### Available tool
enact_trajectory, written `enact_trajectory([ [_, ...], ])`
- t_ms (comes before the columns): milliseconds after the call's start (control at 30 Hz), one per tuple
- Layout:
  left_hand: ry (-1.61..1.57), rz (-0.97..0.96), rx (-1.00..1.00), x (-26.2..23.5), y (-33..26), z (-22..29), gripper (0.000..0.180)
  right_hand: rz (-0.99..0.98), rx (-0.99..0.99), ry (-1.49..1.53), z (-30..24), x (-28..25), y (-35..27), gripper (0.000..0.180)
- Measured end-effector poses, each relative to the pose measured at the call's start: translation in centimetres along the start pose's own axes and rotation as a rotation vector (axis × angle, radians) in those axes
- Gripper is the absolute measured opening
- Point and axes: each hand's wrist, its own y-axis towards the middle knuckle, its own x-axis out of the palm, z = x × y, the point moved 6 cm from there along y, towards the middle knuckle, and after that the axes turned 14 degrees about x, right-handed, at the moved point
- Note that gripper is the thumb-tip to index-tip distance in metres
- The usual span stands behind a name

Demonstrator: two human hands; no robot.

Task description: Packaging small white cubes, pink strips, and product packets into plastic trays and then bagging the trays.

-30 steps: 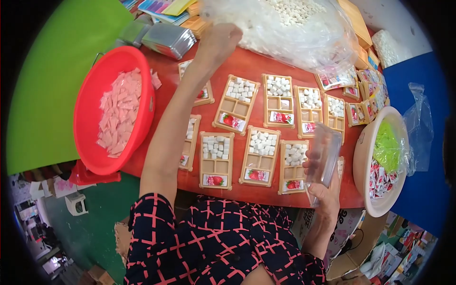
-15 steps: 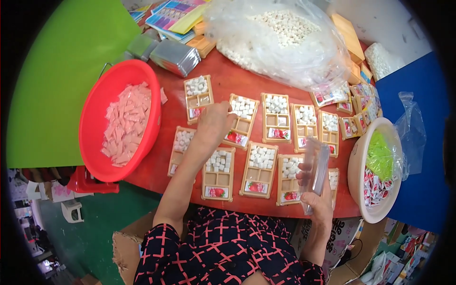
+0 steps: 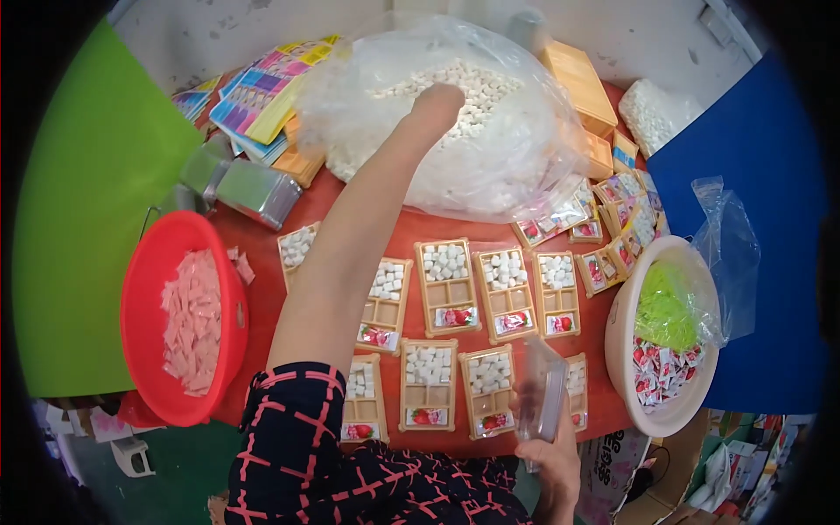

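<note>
My left hand [image 3: 437,107] reaches far over the table into a big clear plastic bag [image 3: 350,105] and rests on the white cubes [image 3: 479,83] heaped in it. Its fingers point down into the cubes and are hidden. At the near right, my right hand [image 3: 553,455] grips a stack of clear plastic covers [image 3: 544,389], fingers behind and thumb in front. Between my arms stand two rows of small wooden-coloured compartment trays [image 3: 452,293]. White cubes fill their upper compartments, and strawberry-printed packets [image 3: 427,416] lie in the lower ones. My left forearm hides part of the trays at left.
A red basin [image 3: 229,350] of pink packets stands left, a cream basin [image 3: 619,350] with green material and small packets right. Metallic boxes [image 3: 258,192] and printed sheets [image 3: 254,96] lie back left. Filled trays [image 3: 604,267] and wooden boxes [image 3: 577,83] sit back right.
My left hand has moved from above the far-left trays up and away into the bag of cubes. My right hand still holds the clear covers. The view has tilted toward the table's back.
</note>
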Motion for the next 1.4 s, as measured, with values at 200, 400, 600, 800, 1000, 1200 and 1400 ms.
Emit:
enact_trajectory([
  [200, 0.084, -0.104, 0.037, 5.0, -0.9, -0.9, 0.011, 0.06, 0.081, 0.079, 1.2, -2.0, 0.3, 0.1],
  [400, -0.068, 0.042, 0.018, 2.7, -1.8, -1.6, 0.011, 0.076, 0.033, 0.079, 0.3, -1.3, 1.3, 0.093],
  [600, -0.151, 0.082, -0.037, 2.1, -2.2, -2.9, 0.017, 0.047, -0.002, 0.029, 0.1, -0.7, 1.2, 0.093],
  [800, 0.063, -0.237, -0.07, 3.6, -2.0, -0.3, 0.01, 0.063, 0.04, 0.082, 1.2, -0.8, 0.8, 0.092],
  [1000, 0.248, -0.145, 0.115, 4.0, -2.4, 1.3, 0.011, 0.092, 0.096, 0.113, 1.8, -0.9, 1.4, 0.099],
  [1200, -0.041, 0.226, 0.012, -2.2, -3.9, -2.6, 0.014, 0.064, 0.007, 0.106, -0.1, -0.3, 0.7, 0.103],
  [1400, -0.562, 0.032, -0.174, -11.7, -15.4, 6.6, 0.014, 0.053, -0.011, 0.038, 0.1, 0.3, 1.4, 0.108],
])
